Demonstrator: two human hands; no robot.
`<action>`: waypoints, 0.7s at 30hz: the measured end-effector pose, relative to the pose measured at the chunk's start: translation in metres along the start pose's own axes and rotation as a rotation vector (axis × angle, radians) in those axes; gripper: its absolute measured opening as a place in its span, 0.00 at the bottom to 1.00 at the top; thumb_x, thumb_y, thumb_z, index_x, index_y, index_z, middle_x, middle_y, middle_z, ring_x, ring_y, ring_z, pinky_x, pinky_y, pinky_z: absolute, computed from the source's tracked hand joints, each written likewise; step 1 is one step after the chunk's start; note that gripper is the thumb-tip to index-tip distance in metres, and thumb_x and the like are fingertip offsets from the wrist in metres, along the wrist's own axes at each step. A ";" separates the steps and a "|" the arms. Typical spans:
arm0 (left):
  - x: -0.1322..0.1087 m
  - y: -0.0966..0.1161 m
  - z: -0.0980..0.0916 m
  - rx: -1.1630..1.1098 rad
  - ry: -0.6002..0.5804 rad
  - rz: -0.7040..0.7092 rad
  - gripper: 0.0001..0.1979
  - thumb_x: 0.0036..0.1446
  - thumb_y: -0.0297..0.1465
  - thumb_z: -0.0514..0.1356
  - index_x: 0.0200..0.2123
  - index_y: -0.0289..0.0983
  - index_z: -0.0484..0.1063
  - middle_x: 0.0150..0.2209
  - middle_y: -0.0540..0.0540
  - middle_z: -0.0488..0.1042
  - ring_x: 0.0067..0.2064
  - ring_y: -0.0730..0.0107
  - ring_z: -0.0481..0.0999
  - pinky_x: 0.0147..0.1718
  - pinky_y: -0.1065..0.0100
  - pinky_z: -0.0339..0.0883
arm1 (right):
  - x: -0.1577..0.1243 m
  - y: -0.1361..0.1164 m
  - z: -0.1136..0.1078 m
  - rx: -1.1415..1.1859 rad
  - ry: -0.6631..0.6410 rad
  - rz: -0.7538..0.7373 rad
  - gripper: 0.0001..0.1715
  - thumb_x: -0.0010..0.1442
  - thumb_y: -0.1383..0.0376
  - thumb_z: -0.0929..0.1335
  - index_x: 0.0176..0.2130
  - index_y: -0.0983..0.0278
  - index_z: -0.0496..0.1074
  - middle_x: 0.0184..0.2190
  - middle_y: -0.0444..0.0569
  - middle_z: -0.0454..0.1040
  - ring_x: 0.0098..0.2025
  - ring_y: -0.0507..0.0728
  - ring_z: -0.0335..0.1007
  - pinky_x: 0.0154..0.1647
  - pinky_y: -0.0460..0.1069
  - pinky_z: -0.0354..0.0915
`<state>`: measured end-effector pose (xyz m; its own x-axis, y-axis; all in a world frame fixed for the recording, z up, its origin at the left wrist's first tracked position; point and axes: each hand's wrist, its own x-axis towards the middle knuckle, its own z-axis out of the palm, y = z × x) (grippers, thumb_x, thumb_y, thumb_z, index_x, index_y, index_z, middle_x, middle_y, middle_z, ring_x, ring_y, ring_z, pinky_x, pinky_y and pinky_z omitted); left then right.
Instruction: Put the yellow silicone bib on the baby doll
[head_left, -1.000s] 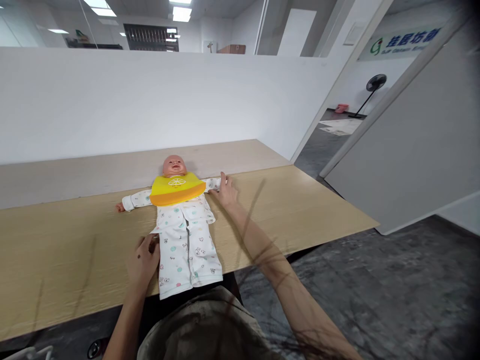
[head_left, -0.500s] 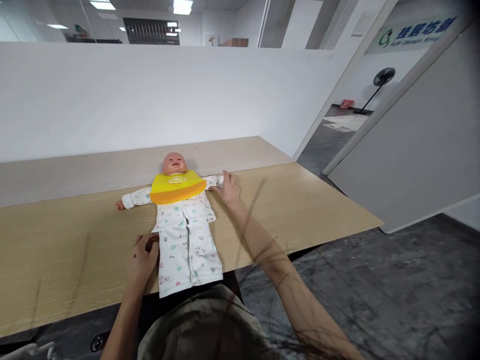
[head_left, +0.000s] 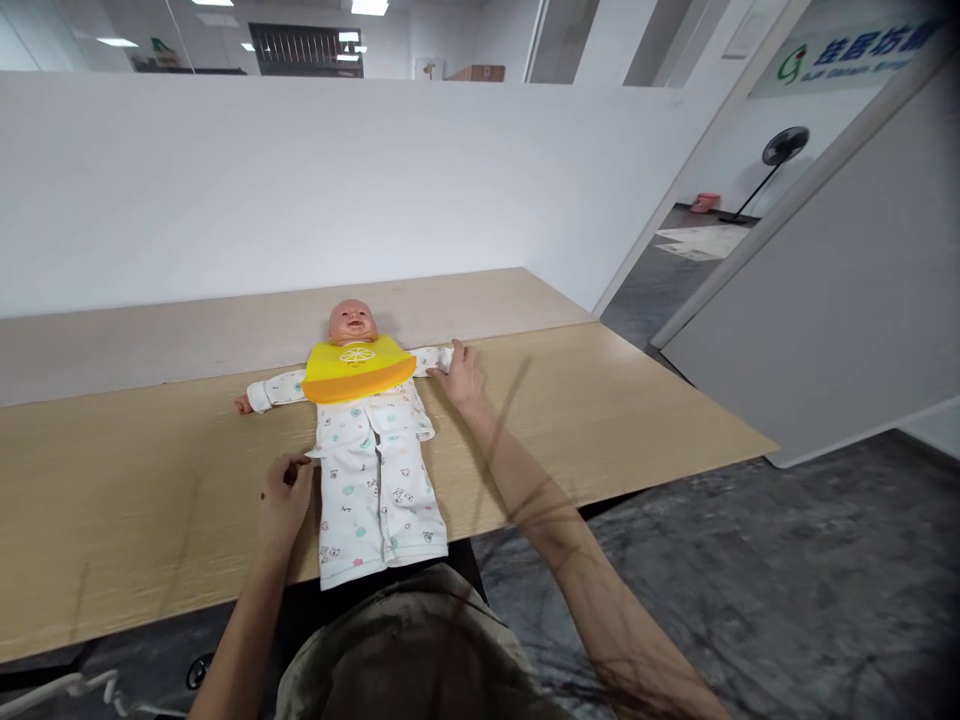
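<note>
A baby doll (head_left: 352,320) lies on its back, arms out, in a white printed shirt (head_left: 349,425) and white printed pants (head_left: 382,500). A yellow bib (head_left: 360,365) with an orange lower pocket covers its chest. My left hand (head_left: 286,495) pinches the shirt's hem corner beside the doll's hip, the fabric pulled slightly outward. Over at the other arm, my right hand (head_left: 461,380) has thumb and fingers around the end of the sleeve (head_left: 433,361). That cuff and the doll's hand there are hidden by my fingers. The other sleeve is turned back at the wrist.
The doll rests on a light wooden table (head_left: 600,420), its pant legs reaching the near edge. A paler raised board (head_left: 465,295) runs along the back, against a white partition (head_left: 300,180). A grey panel (head_left: 825,300) stands to the right. Beyond it is a black fan (head_left: 785,146).
My left hand has moved slightly up along the doll's side, drawing the shirt's corner outward. My right hand stays at the sleeve end. The view has shifted slightly.
</note>
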<state>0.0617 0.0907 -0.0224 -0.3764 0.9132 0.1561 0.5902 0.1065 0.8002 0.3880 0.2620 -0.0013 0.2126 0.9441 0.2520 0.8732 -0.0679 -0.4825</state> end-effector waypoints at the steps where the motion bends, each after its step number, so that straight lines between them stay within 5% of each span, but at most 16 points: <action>1: 0.004 0.002 -0.001 -0.018 0.016 -0.027 0.07 0.59 0.32 0.56 0.34 0.37 0.74 0.32 0.49 0.74 0.37 0.64 0.74 0.42 0.62 0.69 | -0.001 0.002 0.000 -0.001 0.006 -0.007 0.42 0.65 0.55 0.71 0.68 0.64 0.52 0.61 0.63 0.60 0.52 0.62 0.66 0.44 0.50 0.61; 9: 0.081 0.017 0.008 0.039 0.028 -0.078 0.09 0.59 0.30 0.55 0.33 0.32 0.73 0.32 0.48 0.74 0.38 0.65 0.72 0.41 0.63 0.65 | -0.005 0.005 0.004 -0.023 0.006 -0.176 0.13 0.68 0.67 0.63 0.51 0.68 0.69 0.53 0.57 0.71 0.51 0.59 0.66 0.44 0.48 0.60; 14: 0.127 0.020 0.027 0.093 0.027 -0.038 0.05 0.55 0.28 0.59 0.32 0.36 0.75 0.34 0.42 0.78 0.41 0.57 0.75 0.44 0.58 0.66 | -0.011 -0.003 0.012 -0.002 -0.066 -0.274 0.13 0.67 0.66 0.63 0.46 0.67 0.74 0.46 0.53 0.77 0.44 0.57 0.71 0.42 0.48 0.60; 21: 0.133 0.006 0.032 0.012 0.199 0.012 0.12 0.52 0.23 0.56 0.41 0.36 0.69 0.36 0.41 0.76 0.42 0.55 0.77 0.46 0.54 0.68 | -0.010 -0.006 0.025 0.011 -0.100 -0.289 0.15 0.66 0.67 0.63 0.47 0.65 0.76 0.47 0.54 0.79 0.45 0.58 0.74 0.43 0.48 0.61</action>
<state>0.0376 0.2257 -0.0153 -0.5025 0.8187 0.2780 0.6034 0.1018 0.7909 0.3699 0.2608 -0.0218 -0.0885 0.9511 0.2960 0.8865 0.2107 -0.4120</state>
